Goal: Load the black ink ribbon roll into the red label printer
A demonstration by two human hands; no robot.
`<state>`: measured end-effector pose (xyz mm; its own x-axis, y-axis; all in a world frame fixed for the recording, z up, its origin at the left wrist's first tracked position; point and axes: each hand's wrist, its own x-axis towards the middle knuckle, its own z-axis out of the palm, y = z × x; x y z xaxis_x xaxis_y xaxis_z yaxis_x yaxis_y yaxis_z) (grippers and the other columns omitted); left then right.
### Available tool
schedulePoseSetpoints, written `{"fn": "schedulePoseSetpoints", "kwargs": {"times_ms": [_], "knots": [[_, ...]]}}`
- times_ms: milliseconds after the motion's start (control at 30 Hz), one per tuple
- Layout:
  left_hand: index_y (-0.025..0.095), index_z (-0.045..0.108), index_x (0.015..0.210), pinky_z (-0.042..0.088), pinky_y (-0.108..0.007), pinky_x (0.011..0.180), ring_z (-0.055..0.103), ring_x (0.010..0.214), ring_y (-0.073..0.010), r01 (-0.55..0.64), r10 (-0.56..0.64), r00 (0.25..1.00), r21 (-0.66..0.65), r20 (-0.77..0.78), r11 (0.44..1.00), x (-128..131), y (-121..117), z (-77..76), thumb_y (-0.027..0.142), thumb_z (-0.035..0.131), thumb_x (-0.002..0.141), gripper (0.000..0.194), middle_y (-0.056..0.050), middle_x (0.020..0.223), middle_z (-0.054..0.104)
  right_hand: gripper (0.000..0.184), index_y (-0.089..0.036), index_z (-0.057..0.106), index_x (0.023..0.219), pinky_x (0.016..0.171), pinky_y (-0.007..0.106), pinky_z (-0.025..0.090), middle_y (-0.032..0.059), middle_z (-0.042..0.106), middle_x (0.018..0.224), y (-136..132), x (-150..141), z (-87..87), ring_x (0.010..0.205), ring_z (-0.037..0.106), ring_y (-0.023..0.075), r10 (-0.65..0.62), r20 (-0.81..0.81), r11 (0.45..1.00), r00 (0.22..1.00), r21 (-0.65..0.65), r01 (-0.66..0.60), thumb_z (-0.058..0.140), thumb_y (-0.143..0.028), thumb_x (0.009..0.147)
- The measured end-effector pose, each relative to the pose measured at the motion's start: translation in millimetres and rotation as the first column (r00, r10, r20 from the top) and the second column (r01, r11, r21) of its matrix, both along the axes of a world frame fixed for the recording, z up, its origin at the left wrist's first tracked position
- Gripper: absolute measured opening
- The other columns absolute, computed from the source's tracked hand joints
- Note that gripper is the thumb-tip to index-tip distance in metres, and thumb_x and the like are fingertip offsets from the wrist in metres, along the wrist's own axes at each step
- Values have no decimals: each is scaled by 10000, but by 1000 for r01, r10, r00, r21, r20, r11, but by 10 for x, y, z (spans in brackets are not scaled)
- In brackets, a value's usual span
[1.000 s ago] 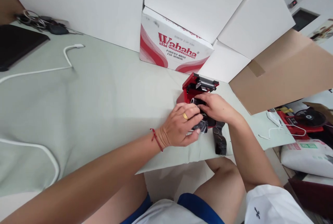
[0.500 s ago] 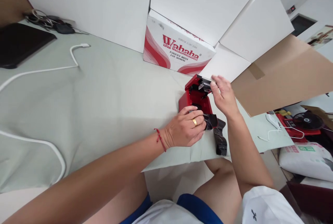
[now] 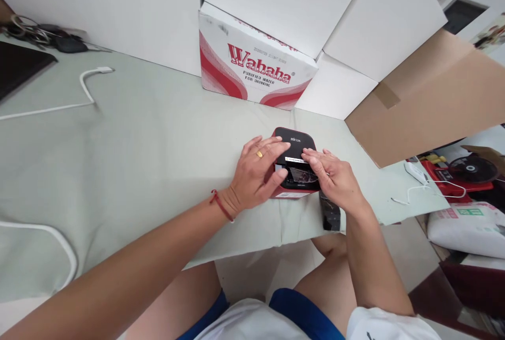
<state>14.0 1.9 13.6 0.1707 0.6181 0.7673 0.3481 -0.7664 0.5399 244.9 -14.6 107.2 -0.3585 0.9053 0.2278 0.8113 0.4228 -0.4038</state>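
Note:
A small box-shaped machine (image 3: 295, 146), red with a black lid, looks like a label printer and stands on the cloth with its lid down. A crinkled dark glossy strip (image 3: 302, 176) shows in the slot at its front. My left hand (image 3: 258, 171) rests on its left side, fingers stretched over the lid and thumb by the front edge. Flat against the lid's right side lies my right hand (image 3: 333, 174), fingers extended. Just below it, a glossy black folded piece (image 3: 330, 213) lies near the table edge, partly hidden by that hand.
Behind stands a Wahaha water carton (image 3: 256, 66) among white boxes (image 3: 284, 3). An open cardboard flap (image 3: 430, 103) leans at the right. White cables (image 3: 47, 227) and keys (image 3: 59, 37) lie at the left. A red machine (image 3: 445, 177) is at the far right.
The printer's lid has come down from raised to shut, covering the red inside. My left hand has moved from the front to the lid's left side; my right hand has come down with the lid.

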Motion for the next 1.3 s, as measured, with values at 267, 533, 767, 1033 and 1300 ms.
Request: {"fn": "schedulePoseSetpoints", "kwargs": {"times_ms": [267,533,767,1033,1300], "knots": [[251,771,1234,429,-576,1320,613,1477,-302,275,-248,958,-222,142,935,-90,181,-48,373,558,1083,289,-106,1401,784,409,-292,823,1333,1271,517,519,48,762,1452,-9,28,-118,1434,686,264,5,-67,1000,998,20,-4,490,-439,1147],[364,408,1701,97,-641,1424,38,1778,-349,395,-232,908,-525,350,754,-82,241,-172,487,758,926,859,-52,1909,98,350,-342,753,1425,1360,562,377,38,722,1530,-297,-8,-418,1492,635,249,20,-276,985,961,168,28,557,-368,1136],[454,47,1779,262,-667,1381,1,1773,-387,554,-274,816,-554,509,622,-81,329,-305,587,845,874,1214,-33,1914,-42,336,-361,788,1328,1331,638,403,32,827,1341,-692,-27,-498,1382,725,284,53,-170,961,984,276,-4,554,-264,1107],[406,81,1788,289,-592,1400,127,1768,-360,562,-329,815,-510,478,652,-70,291,-264,583,814,923,1147,-67,1912,67,260,-325,837,1120,1165,560,587,37,875,1164,-573,-26,-309,1147,825,278,83,-174,964,981,265,-35,585,-271,1079],[340,228,1764,202,-624,1423,232,1744,-366,581,-329,801,-517,501,629,-37,330,-297,564,794,931,1032,-119,1880,217,236,-268,837,1129,825,362,637,25,874,1081,396,-145,154,847,808,220,-17,110,995,994,-96,28,627,-295,1024]]}}
